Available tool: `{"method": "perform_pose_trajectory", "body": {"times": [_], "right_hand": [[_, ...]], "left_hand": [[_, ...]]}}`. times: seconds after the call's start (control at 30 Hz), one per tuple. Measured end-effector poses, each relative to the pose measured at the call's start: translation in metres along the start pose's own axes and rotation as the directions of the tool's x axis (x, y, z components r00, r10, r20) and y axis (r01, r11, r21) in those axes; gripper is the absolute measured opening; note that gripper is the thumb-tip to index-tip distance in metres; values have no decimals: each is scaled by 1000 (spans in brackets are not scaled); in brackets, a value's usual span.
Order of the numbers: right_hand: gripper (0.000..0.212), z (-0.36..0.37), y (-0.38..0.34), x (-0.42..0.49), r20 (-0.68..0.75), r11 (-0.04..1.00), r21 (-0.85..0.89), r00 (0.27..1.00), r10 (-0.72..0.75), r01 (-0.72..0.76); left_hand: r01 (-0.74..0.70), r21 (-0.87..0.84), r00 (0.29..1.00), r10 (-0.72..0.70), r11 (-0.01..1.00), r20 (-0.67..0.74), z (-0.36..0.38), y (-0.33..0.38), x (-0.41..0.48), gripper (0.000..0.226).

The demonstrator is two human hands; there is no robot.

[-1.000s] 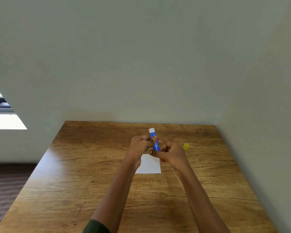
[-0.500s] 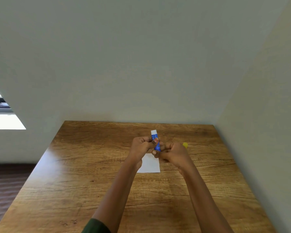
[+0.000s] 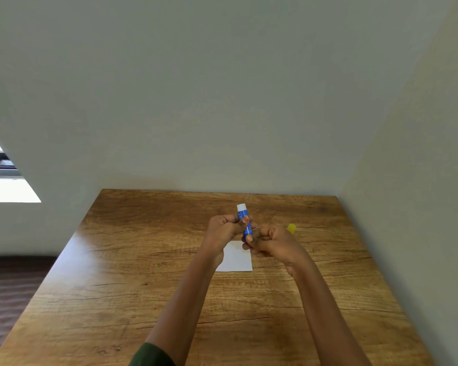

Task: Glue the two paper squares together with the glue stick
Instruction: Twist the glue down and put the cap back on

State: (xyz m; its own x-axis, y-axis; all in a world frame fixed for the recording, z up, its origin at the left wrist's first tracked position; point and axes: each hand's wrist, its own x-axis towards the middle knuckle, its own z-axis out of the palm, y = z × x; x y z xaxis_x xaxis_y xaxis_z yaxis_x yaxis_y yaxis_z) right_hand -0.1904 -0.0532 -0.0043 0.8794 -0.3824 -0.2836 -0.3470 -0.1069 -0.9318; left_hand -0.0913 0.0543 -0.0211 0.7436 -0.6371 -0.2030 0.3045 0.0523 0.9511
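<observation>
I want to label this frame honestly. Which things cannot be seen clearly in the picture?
- Head view: paper partly covered by left hand and right hand; one sheet or two, unclear.
- Lower end of glue stick hidden inside the right hand.
- Small yellow object, partly behind the right hand, too small to identify.

Wooden table (image 3: 132, 299), brown grain finish; far edge and right edge sit against the walls, i.e. pushed into the room's corner. On the tabletop: white paper (image 3: 237, 258), lying flat, approx. mid-width and closer to the far edge than the near one, partly hidden by the hands above it. Yellow cap (image 3: 291, 228) to the right of the paper, toward the far-right corner, apart from the paper.
</observation>
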Motion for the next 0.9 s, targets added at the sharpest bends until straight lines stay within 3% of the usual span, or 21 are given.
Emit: {"method": "perform_pose_trajectory", "body": {"times": [0.2,0.3,0.37,0.43,0.57,0.7,0.8,0.9], "right_hand": [[18,-7,10,7,0,999,-51,1000,6,-6],[21,-25,18,13,-235,998,-62,972,-24,10],[19,-41,25,20,-441,994,-103,894,-84,43],[17,-57,34,31,-528,971,-234,834,-162,41],[33,-72,59,56,-469,896,-438,869,-155,-77],[25,-72,71,67,-393,821,-565,900,-190,-74],[21,-72,67,67,-418,829,-556,883,-214,-62],[24,-66,53,59,-406,936,-352,896,-181,30]], "left_hand": [[6,16,1000,-6,1000,-30,-2,-7,2,9],[23,15,999,-22,1000,-44,-4,-11,4,9],[45,7,999,-44,999,-31,-6,-13,4,10],[51,31,999,-50,998,-20,-5,-17,5,11],[65,98,998,-65,993,-9,1,-25,8,16],[80,120,997,-80,990,0,4,-31,13,21],[93,122,995,-95,988,10,4,-34,15,21],[110,114,994,-113,987,16,4,-35,17,22]]}}
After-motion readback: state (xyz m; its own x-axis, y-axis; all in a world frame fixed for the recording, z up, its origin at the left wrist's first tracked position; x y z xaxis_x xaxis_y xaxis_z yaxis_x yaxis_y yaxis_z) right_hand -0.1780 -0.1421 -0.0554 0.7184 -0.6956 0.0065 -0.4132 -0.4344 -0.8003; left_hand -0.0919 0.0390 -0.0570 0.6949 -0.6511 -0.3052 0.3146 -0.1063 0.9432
